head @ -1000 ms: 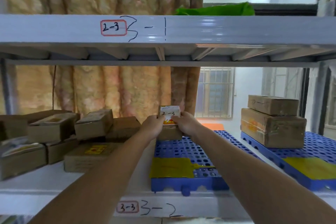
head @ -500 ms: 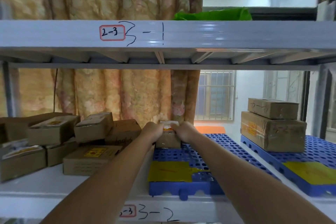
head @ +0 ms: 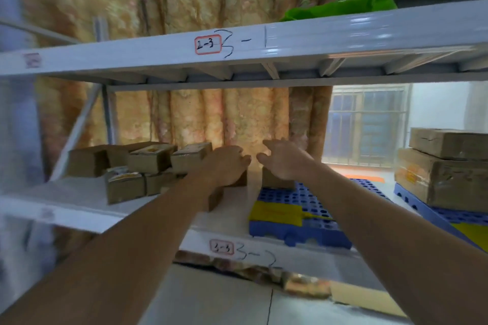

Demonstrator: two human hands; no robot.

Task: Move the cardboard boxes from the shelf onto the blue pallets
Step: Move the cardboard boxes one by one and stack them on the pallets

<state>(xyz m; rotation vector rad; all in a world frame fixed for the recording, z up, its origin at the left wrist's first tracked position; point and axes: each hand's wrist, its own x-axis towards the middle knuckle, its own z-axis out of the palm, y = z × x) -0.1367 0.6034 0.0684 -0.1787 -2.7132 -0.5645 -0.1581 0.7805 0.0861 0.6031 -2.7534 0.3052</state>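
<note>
A small cardboard box stands at the back of the middle blue pallet, partly hidden behind my right hand. That hand hovers just above it, fingers relaxed and holding nothing. My left hand reaches left of the pallet, fingers loosely bent, over a box on the shelf; I cannot tell whether it touches. Several cardboard boxes lie piled on the white shelf to the left. Two bigger boxes are stacked on the right blue pallet.
The upper shelf beam crosses just above the working space, with a green bag on top. A floral curtain hangs behind the shelf. A yellow sheet lies on the middle pallet's front.
Both hands have let go of the small box, which now rests on the middle pallet. The hands have opened and lifted, and the view has swung left.
</note>
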